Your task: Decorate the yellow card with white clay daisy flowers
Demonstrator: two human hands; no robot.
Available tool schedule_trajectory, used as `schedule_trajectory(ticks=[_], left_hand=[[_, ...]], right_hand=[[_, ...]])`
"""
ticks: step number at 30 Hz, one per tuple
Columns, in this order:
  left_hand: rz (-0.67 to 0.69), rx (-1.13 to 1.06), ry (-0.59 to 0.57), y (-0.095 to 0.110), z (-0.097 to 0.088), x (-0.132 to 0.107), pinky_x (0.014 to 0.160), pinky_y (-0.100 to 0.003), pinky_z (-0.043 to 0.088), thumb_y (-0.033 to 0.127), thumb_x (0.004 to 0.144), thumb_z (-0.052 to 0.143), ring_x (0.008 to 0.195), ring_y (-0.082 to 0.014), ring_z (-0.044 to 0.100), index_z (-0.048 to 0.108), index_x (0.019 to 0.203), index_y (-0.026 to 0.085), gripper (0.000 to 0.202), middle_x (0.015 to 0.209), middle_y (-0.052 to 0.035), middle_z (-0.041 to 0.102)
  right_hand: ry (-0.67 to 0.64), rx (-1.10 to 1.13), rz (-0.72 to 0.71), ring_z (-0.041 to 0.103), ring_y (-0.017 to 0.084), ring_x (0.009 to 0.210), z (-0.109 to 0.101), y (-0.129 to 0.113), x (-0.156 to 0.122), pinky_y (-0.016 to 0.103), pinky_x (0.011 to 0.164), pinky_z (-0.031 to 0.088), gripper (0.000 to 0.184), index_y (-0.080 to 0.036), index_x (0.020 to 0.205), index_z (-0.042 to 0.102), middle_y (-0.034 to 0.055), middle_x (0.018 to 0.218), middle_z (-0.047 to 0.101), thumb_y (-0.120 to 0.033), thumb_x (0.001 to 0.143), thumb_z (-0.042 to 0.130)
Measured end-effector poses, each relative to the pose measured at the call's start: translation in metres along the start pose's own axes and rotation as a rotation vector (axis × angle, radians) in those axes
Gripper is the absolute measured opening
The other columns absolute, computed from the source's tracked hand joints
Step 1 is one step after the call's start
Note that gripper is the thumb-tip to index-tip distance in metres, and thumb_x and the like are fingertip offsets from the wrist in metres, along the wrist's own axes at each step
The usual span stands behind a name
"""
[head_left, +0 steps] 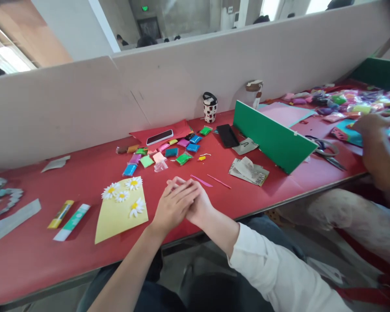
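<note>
Nearby, yellow card (117,227) slants toward clasped hands (177,203).

The yellow card (115,227) is matt paper, and its daisies (134,183) seem to be thin paper too, though the view is poor. The desk (42,264) has a smooth, faintly shiny red covering. The small sachets (183,158) look like glossy plastic film. The glue stick (72,222) has a smooth plastic barrel, the phone (159,137) a glossy glass face, and the scissors (333,162) steel blades.
</note>
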State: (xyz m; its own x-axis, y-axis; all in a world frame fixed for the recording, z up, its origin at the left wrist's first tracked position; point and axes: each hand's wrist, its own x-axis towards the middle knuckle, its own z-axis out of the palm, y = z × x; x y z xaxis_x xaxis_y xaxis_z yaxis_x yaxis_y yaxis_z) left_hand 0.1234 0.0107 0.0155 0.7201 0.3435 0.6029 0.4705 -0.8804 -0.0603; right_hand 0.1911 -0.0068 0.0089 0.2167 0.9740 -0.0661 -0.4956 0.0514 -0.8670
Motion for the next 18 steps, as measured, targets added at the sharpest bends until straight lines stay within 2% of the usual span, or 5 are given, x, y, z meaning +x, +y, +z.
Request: schedule_trajectory(ticks=[3, 7, 11, 15, 18], left_hand=[[-0.152, 0.142, 0.034, 0.001, -0.005, 0.000, 0.117, -0.050, 0.026, 0.013, 0.094, 0.045, 0.126, -0.0221, 0.056, 0.056, 0.129, 0.019, 0.037, 0.126, -0.0063, 0.067], [-0.272, 0.226, -0.073, 0.013, -0.010, -0.007, 0.118, -0.052, 0.024, 0.019, 0.094, 0.047, 0.138, -0.0271, 0.041, 0.047, 0.139, 0.018, 0.045, 0.141, -0.0096, 0.055], [-0.316, 0.057, -0.095, 0.042, -0.029, -0.011, 0.118, -0.053, 0.026, 0.022, 0.093, 0.050, 0.145, -0.0276, 0.029, 0.031, 0.148, 0.017, 0.058, 0.151, -0.0141, 0.042], [-0.357, -0.428, -0.190, 0.083, -0.090, 0.025, 0.116, -0.044, 0.034, 0.028, 0.097, 0.045, 0.139, -0.0215, 0.041, 0.039, 0.144, 0.024, 0.047, 0.144, -0.0076, 0.052], [-0.092, -0.780, -0.391, 0.112, -0.141, 0.071, 0.116, -0.033, 0.037, 0.029, 0.098, 0.045, 0.129, -0.0161, 0.053, 0.046, 0.140, 0.029, 0.042, 0.132, 0.0030, 0.063]], right_hand=[[-0.104, 0.185, 0.225, 0.070, 0.018, 0.102, -0.019, -0.016, 0.006, 0.036, 0.088, 0.057, 0.033, -0.019, 0.100, 0.066, 0.0071, 0.106, 0.072, -0.043, 0.091, 0.045], [-0.121, 0.543, 0.585, 0.071, 0.016, 0.088, -0.034, -0.027, 0.010, 0.027, 0.075, 0.059, 0.017, -0.019, 0.094, 0.064, 0.0050, 0.091, 0.073, -0.029, 0.088, 0.052], [-0.018, 0.569, 0.526, 0.066, 0.011, 0.068, -0.036, -0.028, 0.019, 0.022, 0.064, 0.055, 0.010, -0.019, 0.091, 0.062, -0.0001, 0.075, 0.067, -0.017, 0.083, 0.056], [0.149, 0.574, 0.403, 0.055, 0.006, 0.054, -0.046, -0.032, 0.052, 0.018, 0.056, 0.049, 0.009, -0.021, 0.084, 0.054, -0.0068, 0.063, 0.055, -0.014, 0.087, 0.050], [0.273, 0.521, 0.333, 0.055, 0.005, 0.058, -0.058, -0.035, 0.087, 0.018, 0.062, 0.050, 0.014, -0.021, 0.096, 0.055, -0.0069, 0.070, 0.056, -0.012, 0.092, 0.045]])
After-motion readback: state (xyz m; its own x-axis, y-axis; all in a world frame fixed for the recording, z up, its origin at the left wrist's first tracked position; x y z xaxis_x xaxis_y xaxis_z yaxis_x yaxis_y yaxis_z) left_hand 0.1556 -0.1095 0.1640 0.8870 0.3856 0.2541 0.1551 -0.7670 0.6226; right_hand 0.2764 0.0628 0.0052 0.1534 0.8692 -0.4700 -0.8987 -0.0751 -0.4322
